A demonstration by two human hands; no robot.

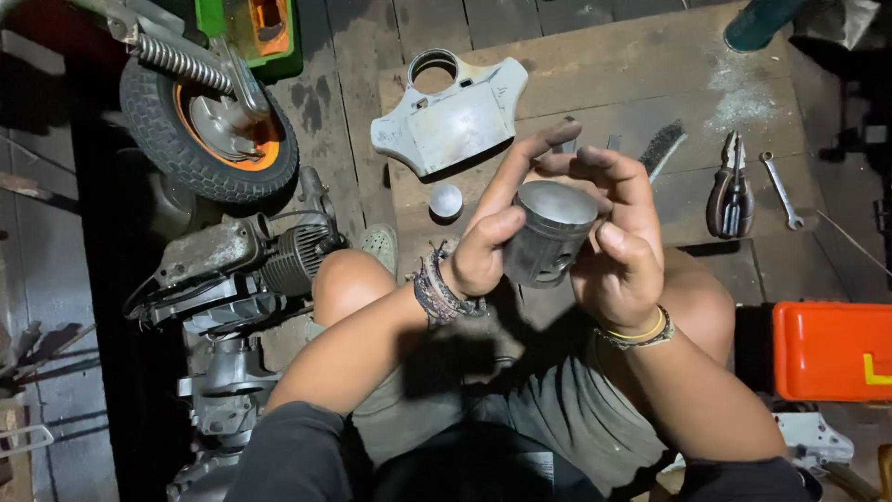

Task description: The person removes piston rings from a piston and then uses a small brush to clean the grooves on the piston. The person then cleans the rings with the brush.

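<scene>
Two hands hold one metal piston (548, 232) above the lap, crown up, lifted clear of the wooden floor (595, 65).

Progress, judged from the layout: the piston is out of the engine (237, 270), which lies stripped at the left beside the small wheel (200, 121). A pale cover panel (451, 116) and a small round cap (446, 200) lie loose on the boards ahead. Pliers (731, 197), a wrench (780, 191) and a wire brush (662, 147) are set down to the right, none in use. Nothing looks refitted; the piston appears to be under inspection.

Grip: left hand (488, 251) is closed on the piston's skirt, thumb across the front, forefinger stretched up past the crown. Right hand (623, 251) cups the opposite side, fingers curled over the rim, touching it. An orange case (832, 349) sits by the right knee.
</scene>
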